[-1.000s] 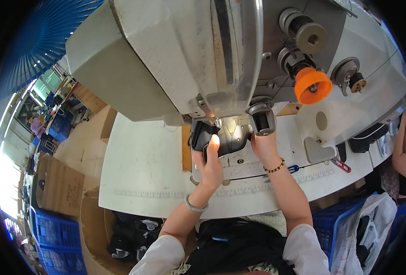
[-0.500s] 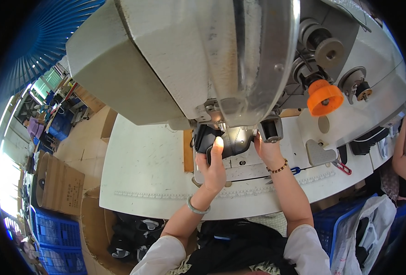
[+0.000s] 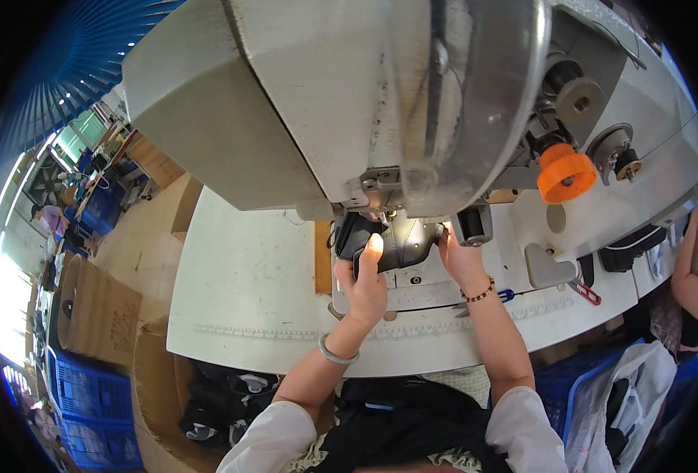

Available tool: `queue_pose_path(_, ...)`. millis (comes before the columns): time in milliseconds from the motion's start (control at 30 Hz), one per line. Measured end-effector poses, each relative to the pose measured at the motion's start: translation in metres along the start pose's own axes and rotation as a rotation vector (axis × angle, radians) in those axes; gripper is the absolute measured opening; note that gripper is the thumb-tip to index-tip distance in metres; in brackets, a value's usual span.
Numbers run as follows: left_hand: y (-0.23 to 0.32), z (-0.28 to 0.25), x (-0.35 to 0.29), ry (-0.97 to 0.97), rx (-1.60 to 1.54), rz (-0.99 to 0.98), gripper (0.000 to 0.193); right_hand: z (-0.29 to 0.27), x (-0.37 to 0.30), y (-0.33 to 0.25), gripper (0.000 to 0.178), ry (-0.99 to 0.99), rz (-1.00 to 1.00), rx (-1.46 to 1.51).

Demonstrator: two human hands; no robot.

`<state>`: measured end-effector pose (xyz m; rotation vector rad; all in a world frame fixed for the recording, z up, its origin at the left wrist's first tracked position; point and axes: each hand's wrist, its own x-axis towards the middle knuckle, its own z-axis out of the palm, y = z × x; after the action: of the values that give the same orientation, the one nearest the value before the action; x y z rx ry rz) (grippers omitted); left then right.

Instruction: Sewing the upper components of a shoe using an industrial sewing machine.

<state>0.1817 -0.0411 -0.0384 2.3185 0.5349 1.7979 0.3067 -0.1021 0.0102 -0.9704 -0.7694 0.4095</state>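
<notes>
A black, leather-like stitched piece (image 3: 396, 251) lies under the needle area of a large sewing machine (image 3: 286, 102), lit by a bright lamp. At its left end my left hand (image 3: 363, 285) is closed on it, thumb on top and fingers partly underneath. My right hand (image 3: 461, 258) is at the piece's right edge, its fingertips partly hidden behind the piece and a metal machine part (image 3: 472, 226). The needle tip itself is too small to make out. A clear plastic guard (image 3: 475, 102) covers part of the machine head.
A ruler strip (image 3: 286, 332) runs along the white table's (image 3: 231, 268) front. Right of my hands lie a small blue-handled tool (image 3: 506, 296), a grey plate (image 3: 548, 266) and a red cutter (image 3: 585, 292). Below stand a cardboard box (image 3: 156, 386) and blue crates (image 3: 93, 390). Another person's arm (image 3: 688, 272) shows far right.
The view has shifted slightly, so the machine head appears a little further right. Both hands keep their places on the black piece, with hardly any visible movement.
</notes>
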Motion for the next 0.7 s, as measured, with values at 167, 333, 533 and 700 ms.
queue_pose_path(167, -0.008, 0.005, -0.012, 0.005, -0.017, -0.076, 0.021, -0.003, -0.001, 0.007, 0.029, 0.022, -0.038, -0.095)
queue_pose_path(333, -0.012, 0.009, -0.014, 0.013, -0.313, -0.173, 0.047, -0.001, -0.001, 0.011, 0.03, 0.045, -0.061, 0.061)
queue_pose_path(533, -0.003, 0.001, -0.005, -0.049, 0.026, -0.057, 0.045, 0.003, -0.003, 0.007, 0.032, 0.113, 0.052, 0.203)
queue_pose_path(700, -0.001, 0.001, -0.001, -0.057, 0.087, -0.071, 0.029, 0.001, -0.001, 0.008, 0.03, 0.057, -0.045, 0.082)
